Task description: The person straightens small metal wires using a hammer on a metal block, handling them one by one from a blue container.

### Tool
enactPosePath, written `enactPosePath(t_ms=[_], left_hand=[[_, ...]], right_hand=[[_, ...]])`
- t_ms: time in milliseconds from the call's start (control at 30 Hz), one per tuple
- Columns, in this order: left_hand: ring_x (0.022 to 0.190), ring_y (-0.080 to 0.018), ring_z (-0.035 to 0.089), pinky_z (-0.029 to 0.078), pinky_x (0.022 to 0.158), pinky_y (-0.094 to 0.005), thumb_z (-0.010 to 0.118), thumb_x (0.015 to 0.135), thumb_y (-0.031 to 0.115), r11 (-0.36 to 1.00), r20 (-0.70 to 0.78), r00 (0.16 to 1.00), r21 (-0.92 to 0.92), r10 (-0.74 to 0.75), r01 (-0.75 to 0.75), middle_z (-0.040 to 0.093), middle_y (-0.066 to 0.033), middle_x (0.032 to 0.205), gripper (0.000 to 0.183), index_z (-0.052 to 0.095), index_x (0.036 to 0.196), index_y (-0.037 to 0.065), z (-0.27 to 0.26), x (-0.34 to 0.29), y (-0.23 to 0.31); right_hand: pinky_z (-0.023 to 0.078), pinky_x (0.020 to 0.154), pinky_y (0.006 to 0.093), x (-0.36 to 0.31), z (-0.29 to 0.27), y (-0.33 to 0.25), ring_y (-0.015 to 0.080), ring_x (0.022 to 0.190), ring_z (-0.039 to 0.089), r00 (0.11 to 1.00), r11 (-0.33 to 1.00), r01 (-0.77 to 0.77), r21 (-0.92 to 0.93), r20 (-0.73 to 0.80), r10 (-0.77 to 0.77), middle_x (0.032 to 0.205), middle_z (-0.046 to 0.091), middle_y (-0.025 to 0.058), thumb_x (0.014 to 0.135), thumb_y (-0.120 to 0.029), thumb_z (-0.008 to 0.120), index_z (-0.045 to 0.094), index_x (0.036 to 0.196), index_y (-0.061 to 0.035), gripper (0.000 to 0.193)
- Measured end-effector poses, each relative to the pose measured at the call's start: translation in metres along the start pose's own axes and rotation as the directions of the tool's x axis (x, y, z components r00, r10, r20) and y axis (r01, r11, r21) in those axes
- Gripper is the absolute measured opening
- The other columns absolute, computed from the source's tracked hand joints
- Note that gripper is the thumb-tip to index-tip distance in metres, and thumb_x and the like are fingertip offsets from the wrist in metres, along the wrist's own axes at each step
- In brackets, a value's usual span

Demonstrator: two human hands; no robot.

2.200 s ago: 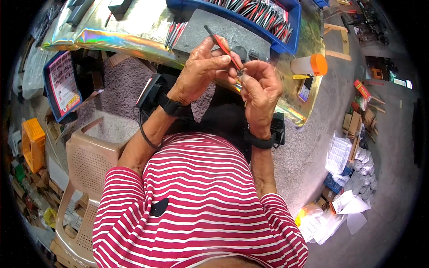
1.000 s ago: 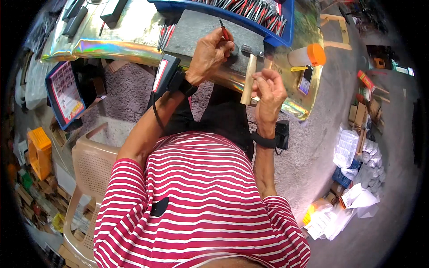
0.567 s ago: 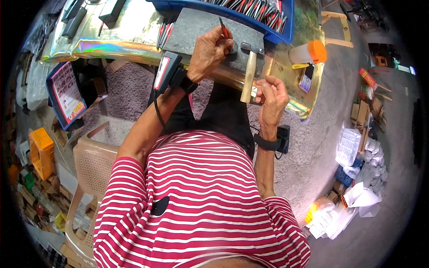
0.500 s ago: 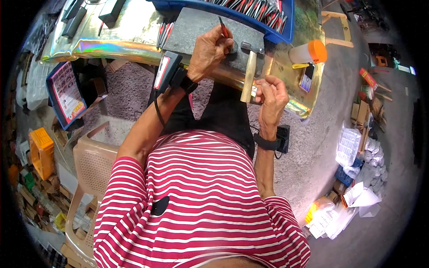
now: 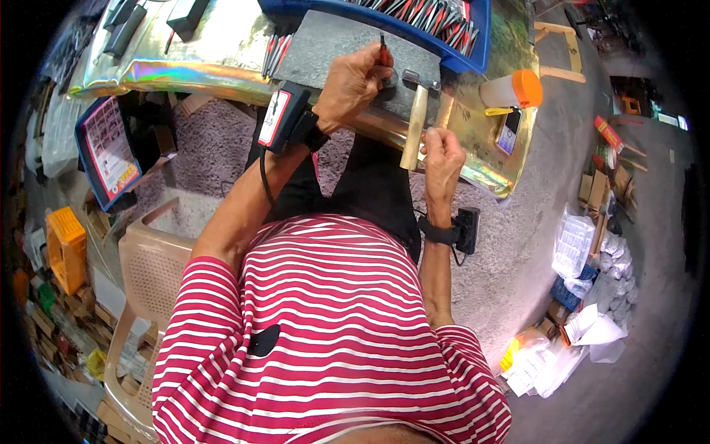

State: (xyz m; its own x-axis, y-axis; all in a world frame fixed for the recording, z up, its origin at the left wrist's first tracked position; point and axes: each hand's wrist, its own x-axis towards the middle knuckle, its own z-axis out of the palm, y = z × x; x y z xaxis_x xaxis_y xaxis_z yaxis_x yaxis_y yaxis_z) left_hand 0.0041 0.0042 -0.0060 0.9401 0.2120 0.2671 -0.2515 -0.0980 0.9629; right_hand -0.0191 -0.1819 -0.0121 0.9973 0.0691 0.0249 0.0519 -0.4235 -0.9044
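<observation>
My left hand [image 5: 353, 87] is closed on a slim red-and-black tool [image 5: 383, 52], whose dark tip points up and away above a grey stone slab [image 5: 325, 44]. Its exact kind does not show. A hammer [image 5: 416, 126] lies with its metal head on the slab's right end, its pale wooden handle reaching toward me past the table edge. Close to the right of that handle is my right hand [image 5: 444, 157], fingers curled together in a pinch. What they hold, if anything, is hidden.
A blue bin [image 5: 477, 55] full of similar slim tools stands behind the slab; several more tools [image 5: 276, 55] lie to its left. On the right sit an orange-lidded jar [image 5: 503, 90] and a phone [image 5: 509, 133]. A beige plastic chair [image 5: 151, 259] stands at lower left.
My right hand has turned and curled its fingers in beside the hammer handle. The tool in my left hand has shifted slightly right and stands more upright.
</observation>
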Motion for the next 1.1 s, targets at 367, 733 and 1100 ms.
enactPosePath(t_ms=[367,733,1100], left_hand=[[0.059,-0.0304,0.053,0.040,0.051,-0.0335,0.052,0.066,-0.003,0.933,0.170,0.965,0.266,0.201,-0.242,0.051,-0.0133,0.066,0.016,0.045,0.078,0.006,-0.008,0.005,0.000],[0.061,-0.0315,0.055,0.042,0.050,-0.0350,0.052,0.063,-0.007,0.832,0.244,0.914,0.387,0.324,-0.398,0.050,-0.0130,0.063,0.023,0.041,0.079,0.006,-0.005,0.005,0.002],[0.064,-0.0323,0.055,0.044,0.052,-0.0357,0.050,0.067,-0.006,0.804,0.248,0.892,0.391,0.377,-0.448,0.053,-0.0123,0.068,0.020,0.040,0.082,0.005,-0.005,0.007,-0.008]], right_hand=[[0.040,0.045,0.0222,0.004,0.014,-0.011,0.0111,0.050,0.047,0.829,0.572,-0.552,0.606,0.471,0.301,0.068,0.053,0.0103,0.082,-0.018,0.051,0.051,0.088,0.0056,0.025],[0.029,0.034,0.0160,0.002,-0.016,-0.054,0.0024,0.045,0.038,0.922,0.877,-0.321,0.357,0.328,0.204,0.055,0.047,0.0035,0.085,-0.025,0.047,0.052,0.082,0.0030,0.028],[0.037,0.049,0.0227,-0.018,-0.061,-0.164,0.0100,0.052,0.046,0.885,0.888,0.444,-0.123,-0.098,-0.456,0.062,0.051,0.0023,0.085,-0.018,0.048,0.055,0.086,-0.0001,0.020]])
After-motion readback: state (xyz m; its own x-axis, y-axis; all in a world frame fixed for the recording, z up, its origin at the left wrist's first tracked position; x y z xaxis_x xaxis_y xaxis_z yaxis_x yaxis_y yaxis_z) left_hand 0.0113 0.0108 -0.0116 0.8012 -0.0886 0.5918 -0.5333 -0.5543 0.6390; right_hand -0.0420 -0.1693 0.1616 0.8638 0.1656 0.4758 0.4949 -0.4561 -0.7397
